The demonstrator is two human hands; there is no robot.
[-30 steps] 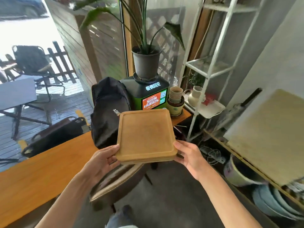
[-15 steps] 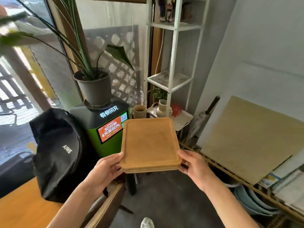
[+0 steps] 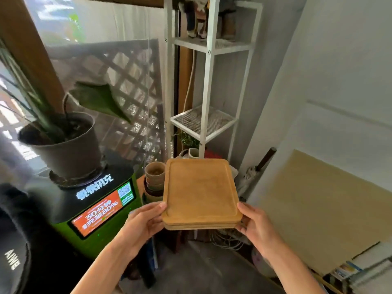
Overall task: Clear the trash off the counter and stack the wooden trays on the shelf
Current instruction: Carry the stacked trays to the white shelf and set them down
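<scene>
- A stack of wooden trays [image 3: 200, 193] is held at the centre of the frame, level and in the air. The trays are tan, rectangular with rounded corners; a shallow groove is seen running round the rim of the top one, and at least two more edges are visible beneath it at the near side.
- The left hand [image 3: 141, 224] is clamped on the stack's near left corner, with the thumb laid over the top edge and the fingers curled underneath. Its forearm is stretched up from the lower left of the frame.
- The right hand [image 3: 255, 229] is closed on the near right corner in the same manner, thumb against the rim; its forearm enters from the lower right.
- A green charger [image 3: 95, 211] with a lit screen is seen at the left, just beyond the left hand, and a potted plant [image 3: 67, 145] is set on top of it.
- Stacked cups [image 3: 154, 179] are partly hidden behind the trays' left edge.
- A white shelf [image 3: 203, 122] stands beyond the trays, at upper centre; its mesh middle level is seen above the trays' far edge.
</scene>
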